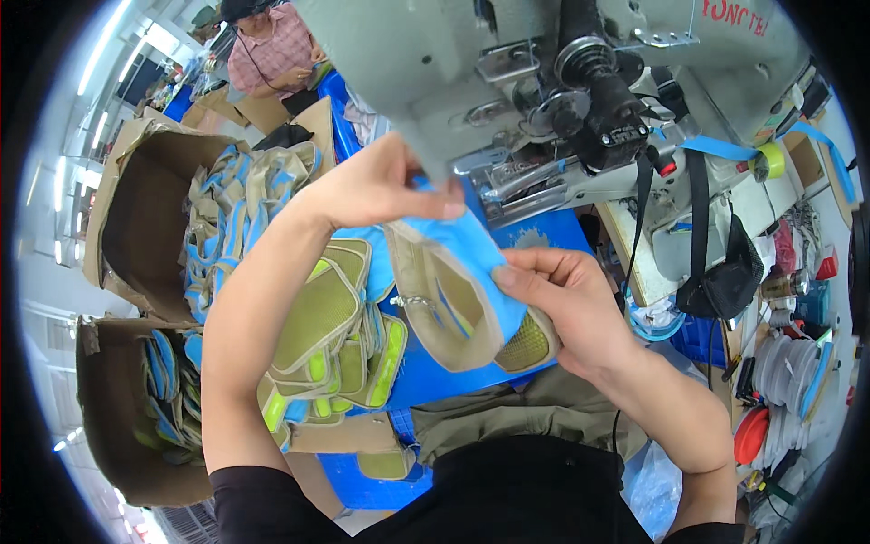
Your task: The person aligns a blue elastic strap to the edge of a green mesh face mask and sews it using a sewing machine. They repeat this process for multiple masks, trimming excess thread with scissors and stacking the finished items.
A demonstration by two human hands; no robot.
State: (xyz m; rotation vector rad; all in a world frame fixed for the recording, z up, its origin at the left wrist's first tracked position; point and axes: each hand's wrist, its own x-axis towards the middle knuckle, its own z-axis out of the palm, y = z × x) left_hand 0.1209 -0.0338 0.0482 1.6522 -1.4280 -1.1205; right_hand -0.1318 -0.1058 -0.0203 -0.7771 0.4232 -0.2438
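In front of the sewing machine, a small khaki and blue fabric pouch hangs between both hands. My left hand pinches its upper blue edge, close under the machine head; part of those fingers is hidden behind the fabric and machine. With the thumb on top, my right hand grips the pouch's right side, beside a khaki mesh panel. The pouch's mouth gapes toward me, showing a khaki inside, and a small silvery zipper pull lies at its left edge. Under my left forearm lies a pile of khaki and lime-green pouch pieces.
At left stand two cardboard boxes, with khaki and blue strips and more pieces. A black mesh bag hangs right of the machine, near blue tape. White spools sit far right. Another person works behind.
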